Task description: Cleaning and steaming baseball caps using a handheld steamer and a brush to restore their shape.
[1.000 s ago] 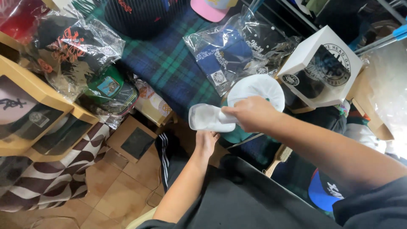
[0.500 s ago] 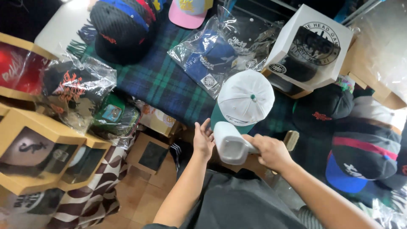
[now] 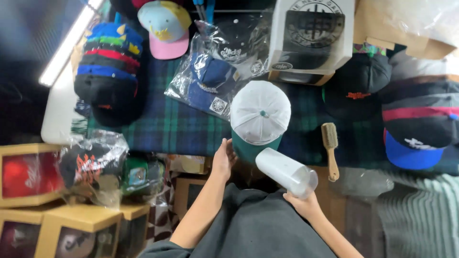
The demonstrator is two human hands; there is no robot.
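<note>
- Fingers of the right hand [image 3: 302,205] wrap the end of a translucent white plastic insert [image 3: 287,172], holding it tilted just below the white cap with a green brim [image 3: 259,119].
- Left hand [image 3: 223,158] lies open, fingers spread, touching the brim's edge.
- Judging by this, the insert is about to go into the cap; that calls for lifting the brim.
- Above the grip, a white windowed box [image 3: 311,38] holds a dark cap; a clear bag [image 3: 210,83] holds a blue one.

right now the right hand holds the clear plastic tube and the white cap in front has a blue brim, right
Not quite: the head view shows the white cap has a green brim, not blue. The right hand does hold the clear plastic tube.
</note>
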